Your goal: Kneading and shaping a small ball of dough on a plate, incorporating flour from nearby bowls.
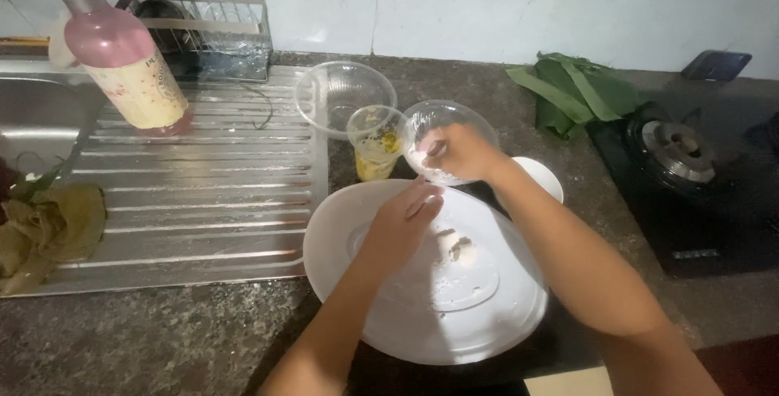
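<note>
In the head view, the bottle (122, 59) by the sink was cut off at the top, and the rack (199, 29) behind it was too dim to read. The right hand (458, 152) held a small clear bowl (446, 140) tilted above the big white plate (430, 282), fingers clamped on its rim; its white contents were blurred. The left hand (402, 225) hovered over the plate, fingertips pinched together. A plastic cup (376, 144) held yellow residue beside an empty clear bowl (341, 96). Green leaves (572, 92) lay near the stove (682, 169).
</note>
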